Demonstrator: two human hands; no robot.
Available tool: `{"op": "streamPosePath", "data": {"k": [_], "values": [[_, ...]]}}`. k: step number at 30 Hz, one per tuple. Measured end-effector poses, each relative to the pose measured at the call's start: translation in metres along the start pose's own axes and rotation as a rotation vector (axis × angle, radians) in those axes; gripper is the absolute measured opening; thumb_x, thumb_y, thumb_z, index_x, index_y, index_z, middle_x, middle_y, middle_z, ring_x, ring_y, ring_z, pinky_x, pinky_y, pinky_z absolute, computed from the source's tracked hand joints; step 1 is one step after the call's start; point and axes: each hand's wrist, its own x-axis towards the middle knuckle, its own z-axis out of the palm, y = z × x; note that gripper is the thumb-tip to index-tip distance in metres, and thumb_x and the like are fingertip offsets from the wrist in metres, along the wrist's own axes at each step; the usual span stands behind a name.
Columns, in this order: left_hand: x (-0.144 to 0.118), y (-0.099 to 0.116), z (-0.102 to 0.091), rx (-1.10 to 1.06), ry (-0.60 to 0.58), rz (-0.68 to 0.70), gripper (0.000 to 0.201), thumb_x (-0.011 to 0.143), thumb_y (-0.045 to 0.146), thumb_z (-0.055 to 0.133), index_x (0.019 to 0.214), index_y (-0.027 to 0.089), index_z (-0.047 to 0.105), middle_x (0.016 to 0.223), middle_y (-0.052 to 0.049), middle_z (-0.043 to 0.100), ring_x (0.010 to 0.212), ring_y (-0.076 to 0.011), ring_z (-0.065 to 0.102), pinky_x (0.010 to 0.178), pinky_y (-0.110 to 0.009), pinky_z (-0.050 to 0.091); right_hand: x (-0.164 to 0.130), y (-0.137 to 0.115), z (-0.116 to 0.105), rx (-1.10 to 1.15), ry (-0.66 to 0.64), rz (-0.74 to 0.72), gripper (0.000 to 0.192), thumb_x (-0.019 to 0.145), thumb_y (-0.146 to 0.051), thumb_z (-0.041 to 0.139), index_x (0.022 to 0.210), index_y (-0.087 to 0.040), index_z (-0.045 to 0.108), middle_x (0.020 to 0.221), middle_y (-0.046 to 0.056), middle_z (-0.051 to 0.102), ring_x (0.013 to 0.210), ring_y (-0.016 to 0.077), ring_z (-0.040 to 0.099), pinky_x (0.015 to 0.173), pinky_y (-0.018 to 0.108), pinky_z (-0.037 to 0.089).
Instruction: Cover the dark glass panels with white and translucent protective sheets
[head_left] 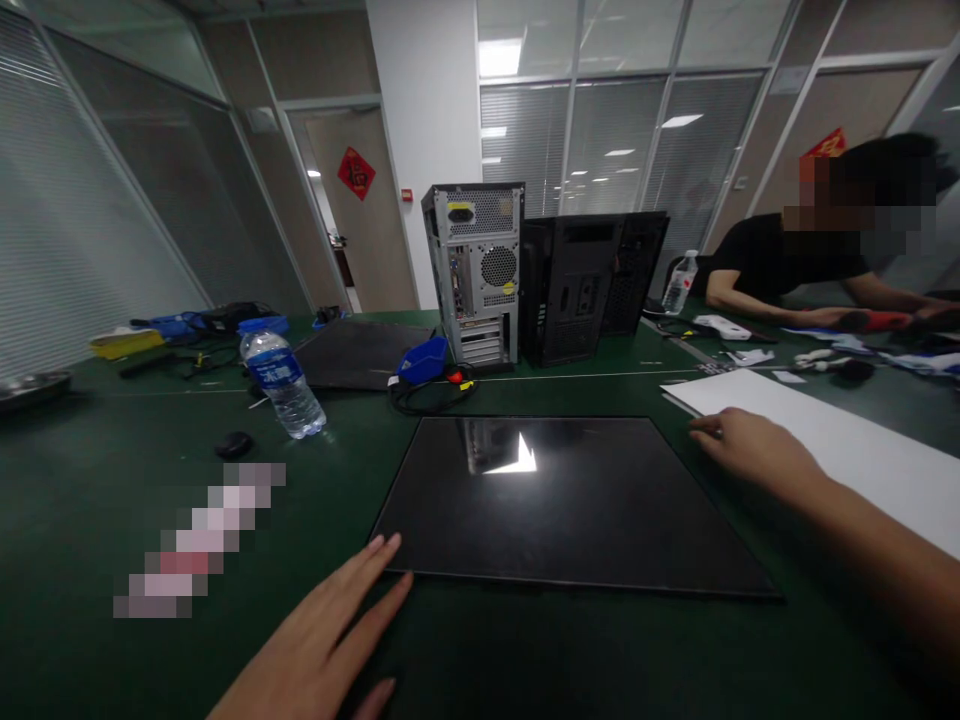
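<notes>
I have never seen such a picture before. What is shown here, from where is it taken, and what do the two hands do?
One camera, worn on a person's head, looks down at their own bare hands over a green table. The left hand lies flat, its fingertips at the near left corner of a flat glossy black panel. The right hand rests at the panel's far right edge, beside a white sheet. Neither hand holds anything. Behind stand a clear plastic water bottle and two computer cases. Another person works at the far right.

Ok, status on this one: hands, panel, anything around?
Left hand open at panel corner. Right hand open at right edge. Bottle well clear.
</notes>
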Motion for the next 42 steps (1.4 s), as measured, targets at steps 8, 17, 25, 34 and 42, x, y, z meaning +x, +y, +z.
{"op": "streamPosePath", "data": {"k": [8, 17, 25, 34, 42], "values": [[0.086, -0.028, -0.004, -0.220, -0.240, 0.007, 0.088, 0.090, 0.058, 0.065, 0.162, 0.039, 0.019, 0.171, -0.004, 0.018, 0.154, -0.0352, 0.023, 0.120, -0.065, 0.027, -0.027, 0.034, 0.018, -0.058, 0.096, 0.152, 0.067, 0.105, -0.049, 0.024, 0.145, -0.003, 0.054, 0.126, 0.033, 0.062, 0.108, 0.0384, 0.067, 0.077, 0.046, 0.048], [0.081, -0.033, 0.008, -0.275, -0.241, -0.073, 0.078, 0.093, 0.062, 0.058, 0.160, 0.038, 0.026, 0.169, -0.004, 0.020, 0.154, -0.0327, 0.024, 0.122, -0.061, 0.028, -0.042, -0.004, -0.007, -0.213, 0.180, 0.039, 0.043, 0.095, -0.024, 0.041, 0.126, -0.013, 0.069, 0.096, 0.027, 0.072, 0.077, 0.0350, 0.072, 0.055, 0.039, 0.045], [0.066, -0.021, -0.004, -0.250, -0.261, -0.196, 0.077, 0.091, 0.062, 0.060, 0.159, 0.039, 0.032, 0.168, -0.005, 0.023, 0.152, -0.0329, 0.029, 0.118, -0.060, 0.035, -0.085, -0.095, -0.016, -0.079, 0.230, -0.269, 0.042, 0.099, -0.034, 0.041, 0.131, -0.026, 0.067, 0.116, 0.009, 0.075, 0.086, 0.0317, 0.074, 0.070, 0.046, 0.059], [0.095, -0.027, -0.022, -0.116, -0.184, -0.117, 0.056, 0.094, 0.059, 0.052, 0.135, 0.023, 0.067, 0.139, -0.011, 0.067, 0.123, -0.0323, 0.067, 0.102, -0.051, 0.054, -0.143, -0.167, -0.003, 0.184, 0.115, -0.752, 0.039, 0.102, -0.036, 0.049, 0.137, -0.034, 0.064, 0.144, -0.002, 0.060, 0.133, 0.0213, 0.057, 0.108, 0.043, 0.053], [0.082, -0.046, 0.013, -0.271, 0.026, -0.296, 0.043, 0.101, 0.050, 0.046, 0.126, 0.027, 0.072, 0.142, -0.007, 0.065, 0.132, -0.0277, 0.060, 0.112, -0.050, 0.048, -0.097, -0.093, 0.015, 0.023, 0.214, -0.396, 0.051, 0.102, -0.052, 0.041, 0.129, -0.020, 0.071, 0.136, 0.010, 0.065, 0.130, 0.0314, 0.058, 0.110, 0.056, 0.048]]}}
